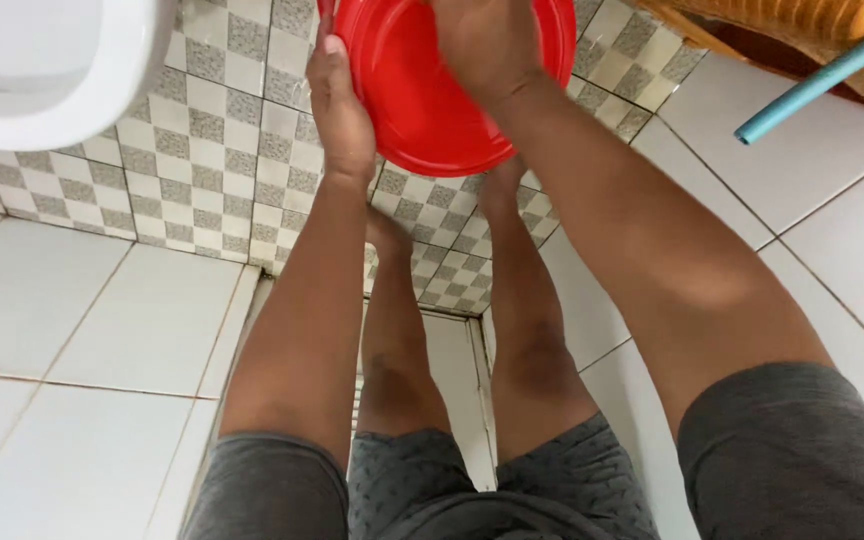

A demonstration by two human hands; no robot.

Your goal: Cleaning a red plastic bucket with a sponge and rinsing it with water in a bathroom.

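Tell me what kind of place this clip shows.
Probably a bathroom or wash area: checkered floor tiles, a white ceramic fixture, and both hands, left hand and right hand, on a red basin.

A floor of small grey and white checked tiles (207, 150) is seen at the top and middle. Big plain white tiles (82, 320) are laid around it, at 9 o'clock and at 3 o'clock. Two bare feet (497, 190) are planted on the checked tiles near the middle. A white rounded basin (42, 70) is seen at 10 o'clock; what it rests on cannot be told.
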